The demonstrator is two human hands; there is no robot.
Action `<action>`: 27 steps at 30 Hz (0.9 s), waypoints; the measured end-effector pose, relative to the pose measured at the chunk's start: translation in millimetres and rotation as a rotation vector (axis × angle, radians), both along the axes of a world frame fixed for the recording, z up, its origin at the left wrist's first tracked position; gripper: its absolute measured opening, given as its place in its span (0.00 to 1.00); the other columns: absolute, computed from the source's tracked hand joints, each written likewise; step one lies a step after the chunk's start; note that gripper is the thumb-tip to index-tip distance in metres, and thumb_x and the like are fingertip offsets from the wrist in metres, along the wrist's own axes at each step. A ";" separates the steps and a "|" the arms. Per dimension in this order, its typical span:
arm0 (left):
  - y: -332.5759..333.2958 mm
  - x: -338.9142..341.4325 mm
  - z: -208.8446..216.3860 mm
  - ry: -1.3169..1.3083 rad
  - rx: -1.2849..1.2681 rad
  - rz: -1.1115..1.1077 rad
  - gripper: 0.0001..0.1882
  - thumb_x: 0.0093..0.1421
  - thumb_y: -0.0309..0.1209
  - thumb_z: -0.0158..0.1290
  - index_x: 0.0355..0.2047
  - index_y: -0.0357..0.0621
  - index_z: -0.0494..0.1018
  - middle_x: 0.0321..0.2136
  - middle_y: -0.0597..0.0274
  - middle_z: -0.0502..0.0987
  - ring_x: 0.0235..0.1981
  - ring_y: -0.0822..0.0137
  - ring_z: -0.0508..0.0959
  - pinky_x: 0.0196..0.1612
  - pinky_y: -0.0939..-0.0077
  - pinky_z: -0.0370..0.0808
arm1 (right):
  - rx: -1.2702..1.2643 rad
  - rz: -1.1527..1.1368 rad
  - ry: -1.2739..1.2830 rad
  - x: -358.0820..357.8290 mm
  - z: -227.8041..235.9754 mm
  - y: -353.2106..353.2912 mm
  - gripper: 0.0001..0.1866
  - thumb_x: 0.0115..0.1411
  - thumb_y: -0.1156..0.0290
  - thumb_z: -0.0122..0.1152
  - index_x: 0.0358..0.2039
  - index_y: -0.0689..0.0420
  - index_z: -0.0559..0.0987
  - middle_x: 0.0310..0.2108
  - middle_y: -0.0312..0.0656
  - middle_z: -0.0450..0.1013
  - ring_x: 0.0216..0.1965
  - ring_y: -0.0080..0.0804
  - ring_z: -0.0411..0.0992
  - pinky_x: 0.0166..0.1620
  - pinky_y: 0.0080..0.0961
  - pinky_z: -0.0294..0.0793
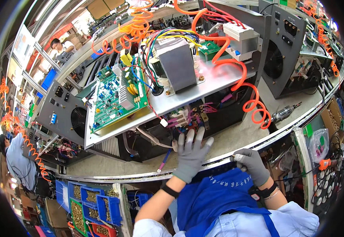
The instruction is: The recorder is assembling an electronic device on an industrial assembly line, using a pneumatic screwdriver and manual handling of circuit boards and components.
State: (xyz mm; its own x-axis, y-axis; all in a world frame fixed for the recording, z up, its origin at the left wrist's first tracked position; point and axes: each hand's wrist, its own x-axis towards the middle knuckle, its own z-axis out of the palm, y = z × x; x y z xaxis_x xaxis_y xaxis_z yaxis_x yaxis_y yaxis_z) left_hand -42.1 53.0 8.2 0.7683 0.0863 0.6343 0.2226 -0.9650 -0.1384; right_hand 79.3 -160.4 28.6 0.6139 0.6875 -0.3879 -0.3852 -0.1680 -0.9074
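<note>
Free: bench strip point(235, 138) before chassis | Blocked: wire bundle point(188, 116), orange coiled hose point(255, 106) at right

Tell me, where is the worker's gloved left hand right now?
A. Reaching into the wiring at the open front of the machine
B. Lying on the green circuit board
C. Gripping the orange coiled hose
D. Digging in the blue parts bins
A: the left hand has its fingers spread against the wiring under the metal shelf, away from the other three.

Matt grey knit gloves point(190, 154); smooth bare metal chassis plate point(188, 94).
</note>
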 end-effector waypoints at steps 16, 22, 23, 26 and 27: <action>15.8 27.2 8.2 -0.038 -0.212 -0.021 0.08 0.54 0.37 0.57 0.35 0.57 0.77 0.29 0.67 0.75 0.44 0.62 0.73 0.63 0.50 0.56 | 0.043 0.014 -0.205 1.4 19.5 19.7 0.11 0.60 0.68 0.63 0.40 0.62 0.81 0.23 0.33 0.73 0.23 0.15 0.67 0.26 0.15 0.66; -4.1 25.5 10.8 -0.162 -0.389 0.109 0.07 0.57 0.36 0.54 0.35 0.59 0.79 0.30 0.64 0.76 0.42 0.59 0.73 0.62 0.53 0.58 | 0.214 -0.036 -0.364 -3.6 10.7 63.6 0.12 0.60 0.71 0.63 0.42 0.63 0.80 0.28 0.31 0.72 0.28 0.13 0.67 0.31 0.15 0.67; -7.6 25.5 9.2 -0.174 -0.437 0.129 0.07 0.57 0.35 0.53 0.35 0.59 0.79 0.31 0.63 0.76 0.42 0.58 0.74 0.62 0.53 0.58 | 0.216 -0.037 -0.415 -3.7 9.5 69.3 0.11 0.60 0.71 0.63 0.42 0.63 0.80 0.28 0.30 0.72 0.29 0.13 0.67 0.31 0.15 0.67; -10.9 26.3 4.0 -0.225 -0.595 0.116 0.08 0.58 0.35 0.52 0.35 0.57 0.79 0.32 0.60 0.78 0.40 0.56 0.75 0.61 0.53 0.59 | 0.205 -0.016 -0.515 -1.6 8.6 80.7 0.11 0.60 0.72 0.62 0.42 0.62 0.79 0.30 0.31 0.73 0.29 0.14 0.67 0.32 0.16 0.68; -10.5 26.8 2.2 -0.245 -0.650 0.099 0.08 0.58 0.35 0.52 0.36 0.56 0.79 0.33 0.59 0.78 0.40 0.55 0.75 0.61 0.53 0.59 | 0.194 0.001 -0.528 -0.7 8.8 83.3 0.11 0.60 0.73 0.62 0.42 0.62 0.79 0.30 0.31 0.73 0.30 0.14 0.67 0.33 0.16 0.68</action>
